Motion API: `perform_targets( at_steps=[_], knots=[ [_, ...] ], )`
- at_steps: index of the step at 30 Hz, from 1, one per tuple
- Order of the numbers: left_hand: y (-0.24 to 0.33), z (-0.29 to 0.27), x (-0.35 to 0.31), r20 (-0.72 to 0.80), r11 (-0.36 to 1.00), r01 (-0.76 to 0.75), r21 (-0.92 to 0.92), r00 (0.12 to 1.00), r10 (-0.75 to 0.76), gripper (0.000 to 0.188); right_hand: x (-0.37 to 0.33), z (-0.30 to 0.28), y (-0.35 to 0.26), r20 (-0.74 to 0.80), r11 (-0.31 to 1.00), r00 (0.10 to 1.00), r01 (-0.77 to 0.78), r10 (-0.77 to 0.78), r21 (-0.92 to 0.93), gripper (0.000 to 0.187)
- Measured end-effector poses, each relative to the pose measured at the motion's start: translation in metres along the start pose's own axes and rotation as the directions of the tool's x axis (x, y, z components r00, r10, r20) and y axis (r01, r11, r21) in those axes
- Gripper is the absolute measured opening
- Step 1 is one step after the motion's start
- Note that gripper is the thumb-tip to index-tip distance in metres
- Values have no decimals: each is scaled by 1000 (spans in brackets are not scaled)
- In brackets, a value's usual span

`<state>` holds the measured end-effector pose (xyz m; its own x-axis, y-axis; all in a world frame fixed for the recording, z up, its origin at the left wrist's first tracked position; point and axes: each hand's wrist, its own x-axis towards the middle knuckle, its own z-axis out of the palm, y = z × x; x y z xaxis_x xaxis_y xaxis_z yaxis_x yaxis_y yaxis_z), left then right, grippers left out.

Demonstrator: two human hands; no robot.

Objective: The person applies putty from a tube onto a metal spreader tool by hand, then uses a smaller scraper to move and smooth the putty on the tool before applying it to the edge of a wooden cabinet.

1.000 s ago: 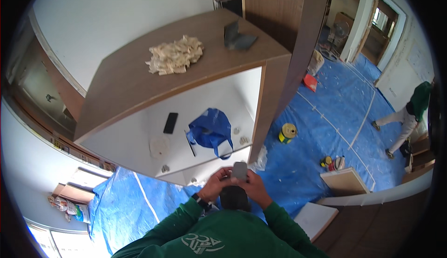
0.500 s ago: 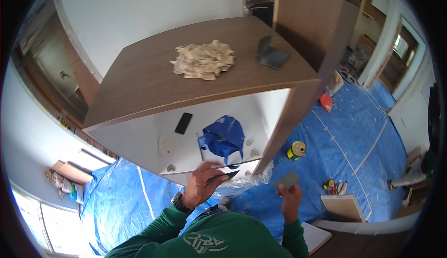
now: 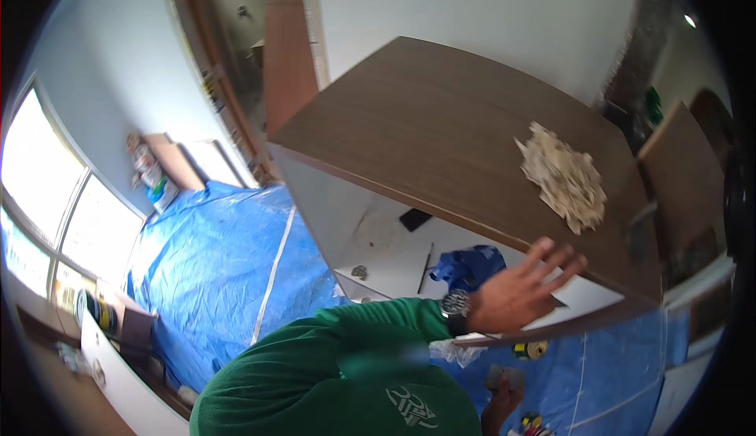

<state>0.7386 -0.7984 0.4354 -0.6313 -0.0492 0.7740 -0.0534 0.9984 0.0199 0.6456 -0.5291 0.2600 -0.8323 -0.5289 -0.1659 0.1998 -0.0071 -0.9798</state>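
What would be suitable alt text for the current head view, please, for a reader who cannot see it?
A person's left hand spreads its fingers in front of a brown wood-look cabinet, while the right hand, lower down, holds a flat grey block. A pile of crumpled cream scraps lies on top; a blue bag sits inside.

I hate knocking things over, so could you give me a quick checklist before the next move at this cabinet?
1. Grey block secure in right hand: ok, gripped.
2. Left hand free: cannot tell; fingers are spread by the front edge of the cabinet, but the palm is hidden.
3. Cabinet top clear: not ok; a pale, crumpled heap lies on it.
4. Phone away from both hands: ok, inside the cabinet.
5. Blue bag out of the cabinet: not ok, inside, close to the left hand.
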Motion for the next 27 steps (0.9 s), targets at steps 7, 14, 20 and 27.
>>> perform_targets(
  at_steps=[7,14,20,27],
  knots=[
    [-40,-28,-45,-51,974,-87,209,994,100,28,45,30,-12,266,960,964,51,26,-277,31],
    [-69,-115,-119,-149,930,322,175,943,-299,13,61,26,-66,461,791,885,239,61,-564,28],
    [-94,-204,-163,-233,742,552,381,834,-501,18,124,-49,49,492,591,870,380,33,-712,61],
    [-126,-238,-160,-321,614,652,445,756,-570,20,105,-45,68,514,863,852,330,-98,-382,39]
  ],
)
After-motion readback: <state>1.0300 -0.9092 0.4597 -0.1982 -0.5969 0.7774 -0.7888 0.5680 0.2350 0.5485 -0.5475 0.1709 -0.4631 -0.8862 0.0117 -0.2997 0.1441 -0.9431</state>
